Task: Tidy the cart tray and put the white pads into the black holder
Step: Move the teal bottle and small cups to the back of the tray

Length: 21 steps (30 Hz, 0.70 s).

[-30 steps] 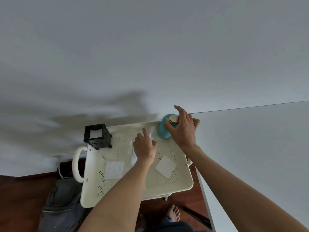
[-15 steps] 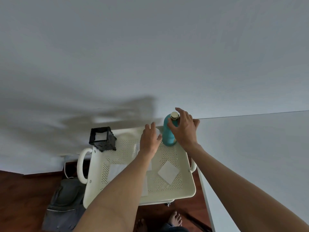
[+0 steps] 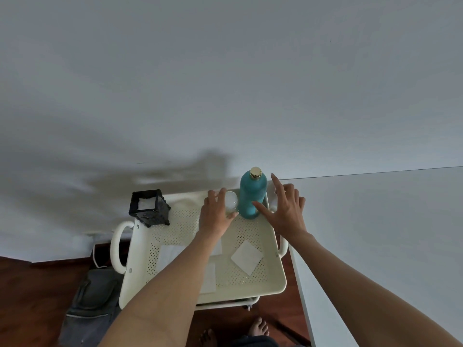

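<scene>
A cream perforated cart tray (image 3: 271,288) stands in front of me. The black holder (image 3: 149,209) sits on its back left corner with a white pad inside. One white pad (image 3: 246,257) lies free on the tray's right side. Two more pads (image 3: 169,254) (image 3: 209,278) show partly from under my left forearm. My left hand (image 3: 216,216) is curled around a small clear glass (image 3: 231,204) at the back of the tray. A teal bottle (image 3: 251,194) stands upright just right of the glass. My right hand (image 3: 284,211) is spread open beside the bottle, thumb by its base.
A white wall rises right behind the tray. A white tabletop (image 3: 375,234) adjoins the cart on the right. A grey bag (image 3: 92,304) lies on the wooden floor at the left. My bare feet (image 3: 258,328) show below the tray's front edge.
The teal bottle went from lying tilted under my right hand to standing upright, and that hand has let go and spread. My left hand moved back to the glass.
</scene>
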Each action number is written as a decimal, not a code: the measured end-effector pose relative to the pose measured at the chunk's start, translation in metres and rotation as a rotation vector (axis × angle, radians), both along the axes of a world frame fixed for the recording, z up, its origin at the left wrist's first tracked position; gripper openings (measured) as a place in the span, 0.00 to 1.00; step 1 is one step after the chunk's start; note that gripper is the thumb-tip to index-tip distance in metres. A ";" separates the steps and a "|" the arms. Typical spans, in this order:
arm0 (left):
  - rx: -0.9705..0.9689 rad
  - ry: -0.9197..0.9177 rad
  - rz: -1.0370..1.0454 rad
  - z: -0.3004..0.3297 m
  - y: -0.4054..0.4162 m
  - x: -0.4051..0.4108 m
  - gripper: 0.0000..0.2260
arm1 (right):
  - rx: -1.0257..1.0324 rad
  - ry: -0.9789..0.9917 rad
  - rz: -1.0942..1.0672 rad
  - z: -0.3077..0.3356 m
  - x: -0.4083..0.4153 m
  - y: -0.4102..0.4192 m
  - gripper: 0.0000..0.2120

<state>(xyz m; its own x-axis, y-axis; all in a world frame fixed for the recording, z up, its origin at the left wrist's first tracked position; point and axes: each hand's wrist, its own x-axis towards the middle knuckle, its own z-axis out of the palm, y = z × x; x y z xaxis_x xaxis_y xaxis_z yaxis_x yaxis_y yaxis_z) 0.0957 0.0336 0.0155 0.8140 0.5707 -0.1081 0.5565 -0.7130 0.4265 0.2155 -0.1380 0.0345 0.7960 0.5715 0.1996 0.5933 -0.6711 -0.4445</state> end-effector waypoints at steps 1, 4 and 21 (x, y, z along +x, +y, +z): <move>0.028 0.018 0.007 -0.002 0.001 -0.008 0.36 | -0.029 0.009 0.003 -0.006 -0.001 -0.007 0.45; 0.065 0.108 0.071 -0.010 0.002 -0.034 0.35 | -0.122 0.061 0.017 -0.024 -0.006 -0.023 0.45; -0.066 0.174 0.265 -0.032 -0.012 -0.091 0.33 | -0.227 0.078 -0.011 -0.043 -0.025 -0.027 0.25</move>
<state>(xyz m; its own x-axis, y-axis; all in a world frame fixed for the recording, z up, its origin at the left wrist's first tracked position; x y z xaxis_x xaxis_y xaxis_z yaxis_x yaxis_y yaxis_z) 0.0042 0.0220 -0.0166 0.6040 0.7475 -0.2765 0.7878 -0.5075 0.3492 0.1902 -0.1650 -0.0088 0.8107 0.5855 0.0049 0.5548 -0.7654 -0.3260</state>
